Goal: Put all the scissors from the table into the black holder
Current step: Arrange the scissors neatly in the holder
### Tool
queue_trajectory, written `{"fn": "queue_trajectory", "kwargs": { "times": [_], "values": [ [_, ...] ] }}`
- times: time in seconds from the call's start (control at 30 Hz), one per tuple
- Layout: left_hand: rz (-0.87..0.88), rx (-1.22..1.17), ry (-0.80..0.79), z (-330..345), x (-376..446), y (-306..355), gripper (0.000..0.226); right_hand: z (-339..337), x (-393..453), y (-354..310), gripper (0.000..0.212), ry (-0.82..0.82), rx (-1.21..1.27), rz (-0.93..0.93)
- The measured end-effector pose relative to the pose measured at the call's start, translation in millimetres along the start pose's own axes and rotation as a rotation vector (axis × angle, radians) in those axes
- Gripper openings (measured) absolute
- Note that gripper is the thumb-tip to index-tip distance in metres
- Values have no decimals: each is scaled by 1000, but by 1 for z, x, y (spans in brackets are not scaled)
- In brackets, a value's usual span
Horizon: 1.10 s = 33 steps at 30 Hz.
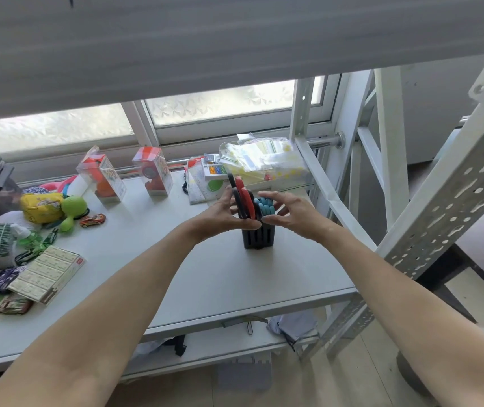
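Note:
The black holder (258,238) stands upright on the white table (211,277), right of centre. Red-and-black scissors (242,198) stick up from its left side, handles topmost. Blue-handled scissors (264,206) sit in its right side. My left hand (225,214) wraps around the red-and-black scissors and touches the holder's top edge. On the other side, my right hand (286,211) has its fingers spread, with fingertips touching the blue handles. The blades are hidden inside the holder.
Toys, a yellow pouch (42,207), a green rattle (72,210), a toy car (92,220) and a flat box (48,274) crowd the table's left. Clear packaged boxes (152,171) and a tub of bags (264,163) line the back. A perforated metal rack post (452,198) rises at right.

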<state>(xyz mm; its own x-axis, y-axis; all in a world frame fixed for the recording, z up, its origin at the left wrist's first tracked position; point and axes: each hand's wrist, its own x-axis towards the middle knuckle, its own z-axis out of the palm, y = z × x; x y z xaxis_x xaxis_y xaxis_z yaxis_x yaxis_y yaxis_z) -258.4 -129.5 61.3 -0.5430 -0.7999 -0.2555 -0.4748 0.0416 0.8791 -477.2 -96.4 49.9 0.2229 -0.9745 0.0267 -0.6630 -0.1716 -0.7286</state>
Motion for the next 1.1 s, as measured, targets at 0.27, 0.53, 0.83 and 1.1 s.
{"fn": "queue_trajectory", "kwargs": {
  "times": [0.27, 0.53, 0.83, 1.1],
  "values": [
    [-2, 55, -20, -5, -4, -10, 72, 4, 4, -1, 60, -35, 38, -12],
    [132, 130, 290, 14, 0, -19, 74, -5, 15, -19, 53, -4, -351, -97],
    [118, 89, 326, 23, -1, -17, 70, 6, 18, -30, 31, -43, -243, -102],
    [143, 79, 233, 19, -10, -10, 80, 2, 7, -26, 56, -22, -114, -72]
  ]
}}
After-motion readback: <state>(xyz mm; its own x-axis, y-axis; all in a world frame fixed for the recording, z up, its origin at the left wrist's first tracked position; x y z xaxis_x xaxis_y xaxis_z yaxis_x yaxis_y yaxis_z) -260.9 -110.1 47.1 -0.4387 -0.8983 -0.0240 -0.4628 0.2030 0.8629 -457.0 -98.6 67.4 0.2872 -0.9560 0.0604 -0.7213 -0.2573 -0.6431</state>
